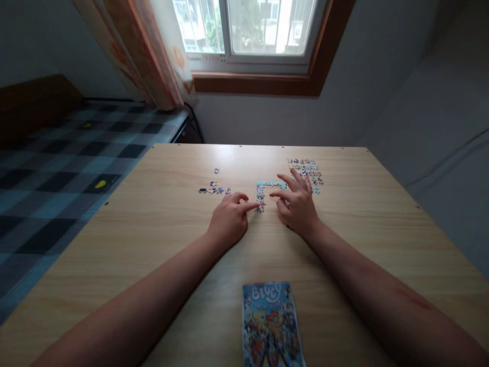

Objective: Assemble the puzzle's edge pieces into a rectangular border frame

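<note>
A pale wood-grain table [160,229] stands under a window [248,28] with a patterned curtain [153,56]; a bed with a checked blue cover [57,178] runs along its left side. Near the table's middle lies a joined L-shaped corner of jigsaw pieces [263,192]. The left hand [228,220] rests beside it, fingers [250,206] mostly curled and the index tip pressing the strip's lower end. The right hand [296,201] hovers just right of it, fingers spread wide, holding nothing that I can see. The pieces look thin, light and stiff, and the joined strip would likely part if lifted by one end; sliding it flat or pinching single pieces at the edges seems safer. A loose pile of pieces [305,169] lies behind the right hand, and a small row of pieces [214,189] lies to the left. The Bluey puzzle box [272,323] sits near the front edge, between the forearms. Bare table lies on both sides, well clear of the edges.
</note>
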### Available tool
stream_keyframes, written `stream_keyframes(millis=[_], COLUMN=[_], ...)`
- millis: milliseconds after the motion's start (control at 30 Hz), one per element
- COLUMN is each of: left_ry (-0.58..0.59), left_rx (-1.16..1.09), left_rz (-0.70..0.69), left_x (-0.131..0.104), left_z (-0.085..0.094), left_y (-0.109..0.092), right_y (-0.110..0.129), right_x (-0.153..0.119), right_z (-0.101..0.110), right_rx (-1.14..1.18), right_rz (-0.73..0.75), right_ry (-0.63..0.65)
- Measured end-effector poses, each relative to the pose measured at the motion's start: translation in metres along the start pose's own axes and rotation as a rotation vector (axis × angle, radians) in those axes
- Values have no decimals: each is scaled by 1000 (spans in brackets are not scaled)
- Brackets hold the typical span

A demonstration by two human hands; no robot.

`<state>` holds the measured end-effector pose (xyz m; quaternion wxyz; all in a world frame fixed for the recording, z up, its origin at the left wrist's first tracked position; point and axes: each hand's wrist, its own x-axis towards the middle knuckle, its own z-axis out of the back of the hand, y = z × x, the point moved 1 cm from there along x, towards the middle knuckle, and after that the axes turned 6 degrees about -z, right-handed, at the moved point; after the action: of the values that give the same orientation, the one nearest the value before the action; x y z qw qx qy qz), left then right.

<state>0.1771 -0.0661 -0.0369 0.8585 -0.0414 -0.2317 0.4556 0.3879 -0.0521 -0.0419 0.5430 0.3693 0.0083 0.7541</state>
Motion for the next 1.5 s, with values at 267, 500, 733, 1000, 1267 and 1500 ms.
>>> stream_keyframes(millis=[267,500,733,1000,1267,1500], left_ry=[-8,-142,-353,-456,-479,-484], left_rx=[-3,-192,-446,-621,-859,-770], left_rz=[-8,39,239,338,447,440], left_x=[3,5,9,7,6,5], left_z=[-8,-5,-1,3,3,8], left_y=[-2,3,15,20,20,15], right_y=[-7,-9,-12,-10,-7,-5], right_x=[1,1,1,3,2,2], right_z=[2,2,1,6,6,7], right_rx=[47,64,117,161,174,196], right_rz=[-24,-25,-55,-30,-51,-52], right_ry=[-6,-23,-13,-128,-156,-138])
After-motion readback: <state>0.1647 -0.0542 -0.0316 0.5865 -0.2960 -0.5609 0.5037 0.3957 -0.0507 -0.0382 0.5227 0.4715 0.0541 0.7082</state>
